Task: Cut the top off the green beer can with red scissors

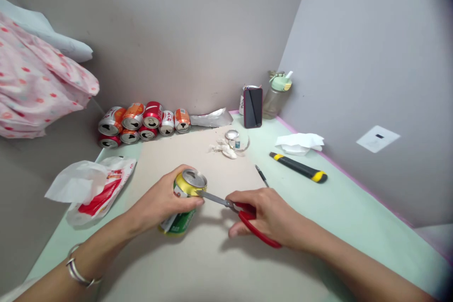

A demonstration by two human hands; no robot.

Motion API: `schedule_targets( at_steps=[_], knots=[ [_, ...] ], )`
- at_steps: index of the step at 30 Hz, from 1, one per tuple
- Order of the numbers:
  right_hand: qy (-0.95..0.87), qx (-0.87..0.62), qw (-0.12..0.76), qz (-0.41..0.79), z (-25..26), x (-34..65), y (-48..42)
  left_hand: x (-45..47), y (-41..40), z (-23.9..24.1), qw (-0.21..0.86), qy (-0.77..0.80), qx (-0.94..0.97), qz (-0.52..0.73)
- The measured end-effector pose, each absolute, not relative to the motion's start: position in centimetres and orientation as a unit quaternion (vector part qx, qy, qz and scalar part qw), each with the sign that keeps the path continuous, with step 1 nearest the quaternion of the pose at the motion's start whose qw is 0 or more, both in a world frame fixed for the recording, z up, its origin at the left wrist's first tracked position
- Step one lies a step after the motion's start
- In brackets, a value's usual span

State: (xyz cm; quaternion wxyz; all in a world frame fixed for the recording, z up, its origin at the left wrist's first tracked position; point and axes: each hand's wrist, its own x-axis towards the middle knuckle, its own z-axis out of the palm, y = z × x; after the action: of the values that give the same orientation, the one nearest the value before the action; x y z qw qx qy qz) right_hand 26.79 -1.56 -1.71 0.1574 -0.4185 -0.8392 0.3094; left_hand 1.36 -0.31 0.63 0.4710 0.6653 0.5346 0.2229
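Note:
My left hand is wrapped round a green and yellow drink can, its opened top facing up and slightly tilted toward me. Red-handled scissors are gripped in my right hand. Their blade tips meet the can's yellow shoulder just below the rim, near my left thumb. Whether the tips have gone through the metal, I cannot tell. Both hands are above a beige board on the pale green table.
Several empty cans are stacked by the back wall, beside a cut metal sheet. A tissue pack lies left. A phone, bottle, white tissue, utility knife, pen and can scraps are farther back and right.

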Motion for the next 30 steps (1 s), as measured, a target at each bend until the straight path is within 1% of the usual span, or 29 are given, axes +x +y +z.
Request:
schedule_targets(
  at_steps=[2, 4, 5, 8, 10, 12, 14, 15, 16, 17, 19, 22, 23, 25, 28, 30],
  knots=[
    [-0.832, -0.427, 0.14, 0.325, -1.7, 26.6, -1.7, 1.6, -0.3, 0.4, 0.404, 0.574, 0.675, 0.226],
    [-0.828, -0.442, 0.144, 0.313, -1.8, 26.5, -1.9, 1.8, -0.4, 0.4, 0.372, 0.593, 0.676, 0.23],
    [-0.829, -0.445, 0.153, 0.303, -1.9, 26.5, -1.9, 1.8, -0.4, 0.5, 0.382, 0.59, 0.673, 0.232],
    [-0.839, -0.427, 0.164, 0.293, -2.1, 26.5, -2.1, 1.6, -0.6, 0.9, 0.456, 0.551, 0.664, 0.219],
    [-0.848, -0.422, 0.162, 0.276, -2.3, 26.5, -2.1, 1.4, -0.5, 0.8, 0.471, 0.54, 0.666, 0.207],
    [-0.856, -0.437, 0.16, 0.225, -2.7, 26.5, -2.2, 1.4, -0.3, 0.3, 0.412, 0.562, 0.68, 0.227],
    [-0.862, -0.459, 0.151, 0.157, -3.2, 26.4, -2.3, 1.4, -0.1, -0.6, 0.268, 0.594, 0.703, 0.285],
    [-0.863, -0.466, 0.147, 0.128, -3.5, 26.3, -2.3, 1.4, -0.1, -1.1, 0.213, 0.588, 0.72, 0.301],
    [-0.863, -0.471, 0.143, 0.111, -3.8, 26.2, -2.3, 1.4, -0.1, -1.5, 0.184, 0.58, 0.73, 0.312],
    [-0.863, -0.475, 0.141, 0.103, -4.0, 26.1, -2.2, 1.4, -0.1, -1.9, 0.181, 0.578, 0.728, 0.322],
    [-0.857, -0.476, 0.154, 0.12, -4.2, 26.0, -2.0, 1.2, -0.1, -2.1, 0.24, 0.585, 0.698, 0.336],
    [-0.844, -0.469, 0.178, 0.188, -4.1, 25.8, -1.5, 0.5, 0.0, -1.6, 0.442, 0.512, 0.637, 0.369],
    [-0.838, -0.47, 0.19, 0.203, -4.0, 25.7, -1.3, 0.1, 0.2, -1.4, 0.485, 0.478, 0.611, 0.403],
    [-0.826, -0.471, 0.223, 0.215, -3.9, 25.9, -1.0, -0.6, 0.9, -1.0, 0.518, 0.45, 0.559, 0.465],
    [-0.806, -0.473, 0.285, 0.213, -4.1, 26.6, -0.4, -1.5, 2.2, -1.5, 0.496, 0.504, 0.456, 0.541],
    [-0.792, -0.477, 0.323, 0.202, -4.4, 27.3, 0.0, -1.8, 3.1, -2.6, 0.511, 0.525, 0.404, 0.548]
  ],
)
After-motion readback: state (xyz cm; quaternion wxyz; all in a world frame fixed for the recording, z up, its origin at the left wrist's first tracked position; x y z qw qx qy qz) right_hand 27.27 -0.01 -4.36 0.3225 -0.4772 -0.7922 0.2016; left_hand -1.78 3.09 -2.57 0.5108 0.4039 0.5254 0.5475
